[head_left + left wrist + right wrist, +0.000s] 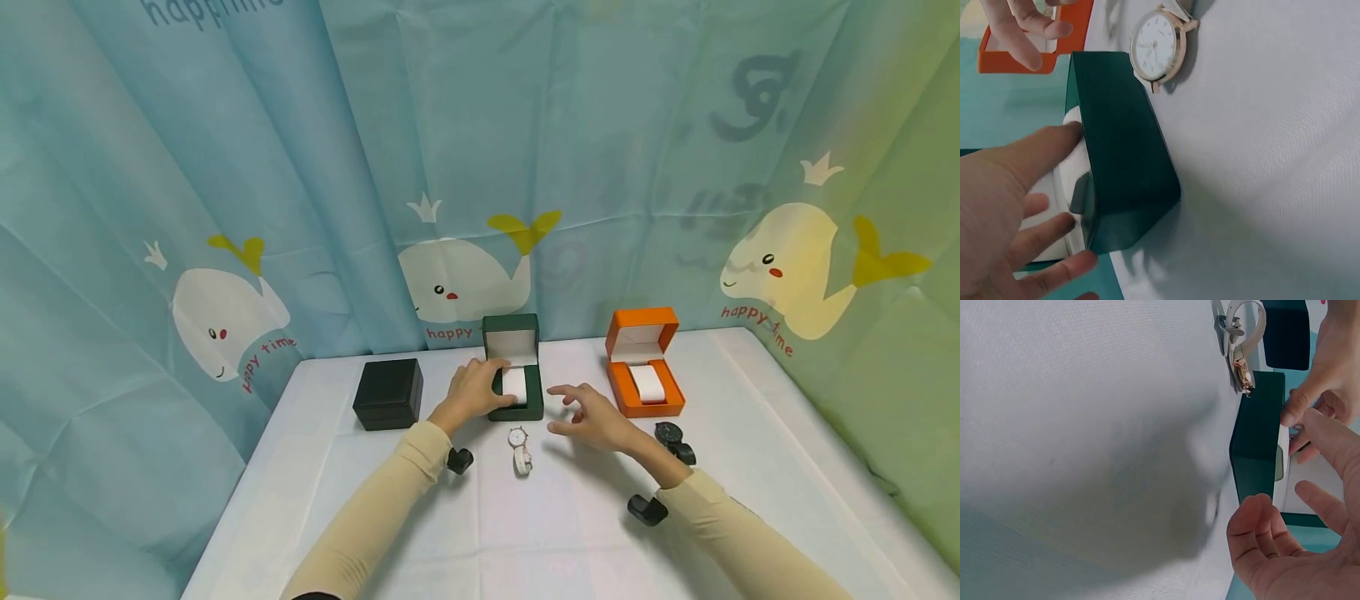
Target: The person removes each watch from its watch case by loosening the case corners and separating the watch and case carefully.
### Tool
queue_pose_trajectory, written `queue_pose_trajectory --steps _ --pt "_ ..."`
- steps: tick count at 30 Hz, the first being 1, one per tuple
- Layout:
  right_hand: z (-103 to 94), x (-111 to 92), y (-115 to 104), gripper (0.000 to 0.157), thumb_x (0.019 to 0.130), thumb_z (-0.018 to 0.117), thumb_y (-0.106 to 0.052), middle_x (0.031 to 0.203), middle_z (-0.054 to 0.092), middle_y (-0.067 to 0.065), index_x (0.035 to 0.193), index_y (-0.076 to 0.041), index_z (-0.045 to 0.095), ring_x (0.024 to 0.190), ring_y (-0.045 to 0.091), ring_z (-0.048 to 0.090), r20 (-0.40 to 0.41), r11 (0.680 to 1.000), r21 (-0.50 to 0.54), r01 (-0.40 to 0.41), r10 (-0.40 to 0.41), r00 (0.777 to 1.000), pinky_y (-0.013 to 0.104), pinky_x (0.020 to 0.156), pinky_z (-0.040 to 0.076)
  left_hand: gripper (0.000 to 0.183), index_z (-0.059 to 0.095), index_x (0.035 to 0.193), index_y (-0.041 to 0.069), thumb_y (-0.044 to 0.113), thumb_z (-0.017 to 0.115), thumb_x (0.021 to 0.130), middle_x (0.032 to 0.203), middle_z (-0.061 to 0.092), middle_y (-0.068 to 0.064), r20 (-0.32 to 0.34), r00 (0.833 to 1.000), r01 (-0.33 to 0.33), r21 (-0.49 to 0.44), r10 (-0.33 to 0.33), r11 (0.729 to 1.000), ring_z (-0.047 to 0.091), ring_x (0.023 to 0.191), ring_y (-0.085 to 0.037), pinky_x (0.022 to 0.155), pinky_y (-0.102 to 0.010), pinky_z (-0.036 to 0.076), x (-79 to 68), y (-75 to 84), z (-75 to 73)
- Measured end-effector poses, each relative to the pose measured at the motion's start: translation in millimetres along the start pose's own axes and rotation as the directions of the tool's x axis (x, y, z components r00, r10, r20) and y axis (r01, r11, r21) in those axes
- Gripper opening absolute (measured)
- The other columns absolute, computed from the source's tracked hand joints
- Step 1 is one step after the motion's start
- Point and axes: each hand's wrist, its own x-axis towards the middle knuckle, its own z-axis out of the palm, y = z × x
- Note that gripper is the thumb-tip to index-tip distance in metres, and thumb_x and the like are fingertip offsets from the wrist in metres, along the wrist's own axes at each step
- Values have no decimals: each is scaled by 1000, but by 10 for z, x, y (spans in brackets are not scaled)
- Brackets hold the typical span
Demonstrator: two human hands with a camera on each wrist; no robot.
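Note:
An opened green watch box (533,392) stands at the back middle, its lid raised. Inside it is a white watch cushion (514,383), which my left hand (471,389) pinches between thumb and fingers. In the left wrist view, fingertips (1071,132) press against that cushion just inside the box's rim. My right hand (596,419) hovers to the right of the green box with fingers loosely bent and nothing held. A watch with a white dial and pale strap (518,437) lies in front of the box, its strap fastened in a loop.
An orange watch box (663,410) stands open at the right, with a white cushion (647,383) inside. Before it lies a black watch (668,433), close to my right forearm. A closed black box (388,392) sits at the left. Behind the white table (330,467) hangs a whale-print curtain (600,167).

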Motion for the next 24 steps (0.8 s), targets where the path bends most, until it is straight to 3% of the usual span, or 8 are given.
queue_pose_trajectory --steps 5,10,17,24 --pt "-13 19 1 61 90 81 -26 115 57 25 141 -1 58 78 15 60 3 1000 -8 3 -3 1000 31 74 52 70 57 148 19 47 80 88 131 68 -10 -42 997 -60 -2 60 998 65 110 -32 92 -50 55 -18 -44 -23" --pt "-37 36 -8 62 90 81 -26 118 57 26 142 -2 57 79 15 61 4 1000 -16 0 0 1000 33 75 54 71 55 149 20 52 77 89 132 69 -6 -79 985 -147 95 154 985 67 105 -31 85 -47 57 -36 -58 -61" --pt "-60 72 -33 62 89 83 -24 117 57 28 140 1 58 80 18 62 -6 999 -5 38 -38 999 34 74 54 71 53 150 23 56 74 90 138 65 -4 -77 976 -184 218 205 958 63 112 -31 91 -48 54 -123 -85 -125" --pt "-104 119 -63 63 89 82 -25 120 56 29 141 0 57 85 22 63 12 998 -24 61 -60 998 36 77 55 68 56 147 20 52 75 91 145 59 -10 -88 966 -214 246 242 945 59 123 -36 100 -53 51 -203 -127 -232"
